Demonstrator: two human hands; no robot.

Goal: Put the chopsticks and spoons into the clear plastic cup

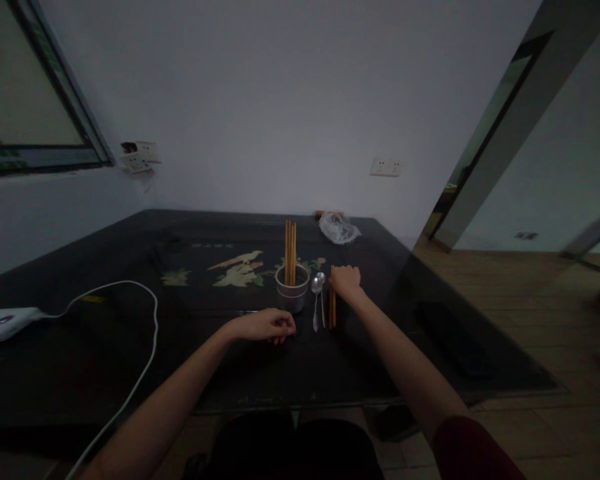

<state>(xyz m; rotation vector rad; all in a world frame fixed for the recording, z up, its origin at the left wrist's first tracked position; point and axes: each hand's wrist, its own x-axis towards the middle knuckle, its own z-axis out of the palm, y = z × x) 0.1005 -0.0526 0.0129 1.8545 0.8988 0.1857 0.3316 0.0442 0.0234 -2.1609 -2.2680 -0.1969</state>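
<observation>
A small metal cup (292, 293) stands on the dark table (105, 373) with several wooden chopsticks (290, 252) upright in it. A metal spoon (317, 295) lies just right of the cup. More wooden chopsticks (333, 312) lie flat beside the spoon. My right hand (345, 281) rests on their far end, fingers curled over them. My left hand (267, 325) lies on the table in front of the cup with fingers curled in, and nothing shows in it.
A white device (3, 323) with a white cable (147, 347) sits at the table's left. A crumpled clear plastic bag (338, 228) lies at the far edge by the wall. The table top bears a bird inlay (237, 267). Wooden floor (530, 307) lies to the right.
</observation>
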